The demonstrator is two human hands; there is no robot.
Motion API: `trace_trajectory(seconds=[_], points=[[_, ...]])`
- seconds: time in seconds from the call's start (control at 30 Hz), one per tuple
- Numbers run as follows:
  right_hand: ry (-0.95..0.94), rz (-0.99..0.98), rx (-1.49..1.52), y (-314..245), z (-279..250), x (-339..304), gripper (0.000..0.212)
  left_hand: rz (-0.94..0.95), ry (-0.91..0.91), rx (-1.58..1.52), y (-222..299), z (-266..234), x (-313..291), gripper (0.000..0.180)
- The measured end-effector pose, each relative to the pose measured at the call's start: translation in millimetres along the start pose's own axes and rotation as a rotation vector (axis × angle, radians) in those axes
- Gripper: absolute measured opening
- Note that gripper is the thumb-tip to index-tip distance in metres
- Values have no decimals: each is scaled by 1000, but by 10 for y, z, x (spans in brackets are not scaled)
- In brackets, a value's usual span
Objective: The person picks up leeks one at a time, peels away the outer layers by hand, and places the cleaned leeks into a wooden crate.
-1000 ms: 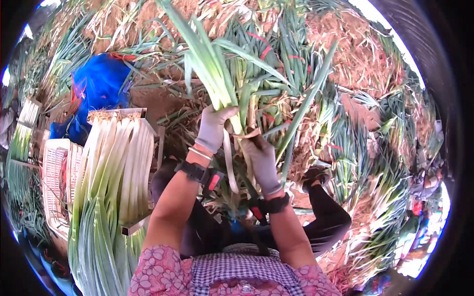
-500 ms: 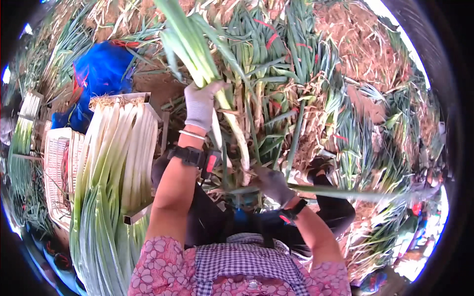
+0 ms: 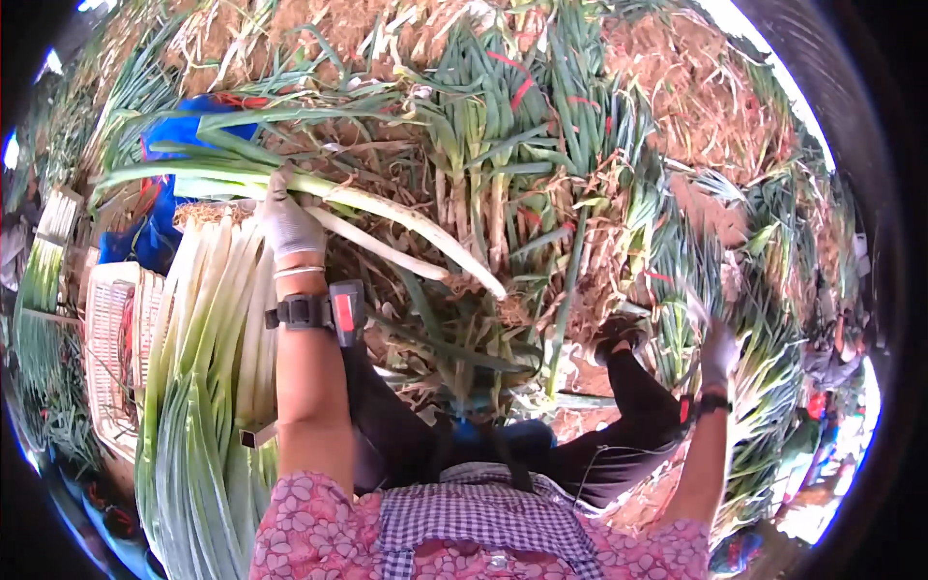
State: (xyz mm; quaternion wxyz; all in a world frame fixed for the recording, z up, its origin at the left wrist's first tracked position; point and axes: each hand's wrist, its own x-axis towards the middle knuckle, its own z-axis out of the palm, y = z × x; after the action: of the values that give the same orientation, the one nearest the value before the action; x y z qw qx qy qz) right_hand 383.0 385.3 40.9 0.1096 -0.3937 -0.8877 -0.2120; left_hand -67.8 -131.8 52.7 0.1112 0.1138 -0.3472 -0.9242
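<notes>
Leeks (image 3: 387, 207) in L hand (image 3: 290, 220) — leaves (image 3: 145, 176) L, white ends (image 3: 469, 261) lower-R.

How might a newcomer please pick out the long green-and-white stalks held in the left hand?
A large, leafy white-and-green bundle lies at lower left. By its top right corner, the pale-gloved left hand grips the long green-and-white stalks, slanting crosswise, unlike the bundle's lengthwise stems.

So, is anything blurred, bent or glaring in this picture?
Head view: the right hand looks blurred; the left hand and the green-and-white stalks it holds are clearer; the scene bends toward its rim; white glare patches the right edge.
</notes>
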Motion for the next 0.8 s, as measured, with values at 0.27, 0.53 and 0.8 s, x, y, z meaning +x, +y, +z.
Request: trace_trajectory(seconds=[0.27,0.53,0.8], points=[[-973,-1040,841,-2523,-1321,-16,33,-49,-400,271,-76,117,-185,32],[-859,-283,1994,-3980,-1905,65,35,-213,-831,361,-317,210,-529,40],[-654,2,2178,-4131,-1638,-104,21,-213,-733,405,-403,332,-758,22]])
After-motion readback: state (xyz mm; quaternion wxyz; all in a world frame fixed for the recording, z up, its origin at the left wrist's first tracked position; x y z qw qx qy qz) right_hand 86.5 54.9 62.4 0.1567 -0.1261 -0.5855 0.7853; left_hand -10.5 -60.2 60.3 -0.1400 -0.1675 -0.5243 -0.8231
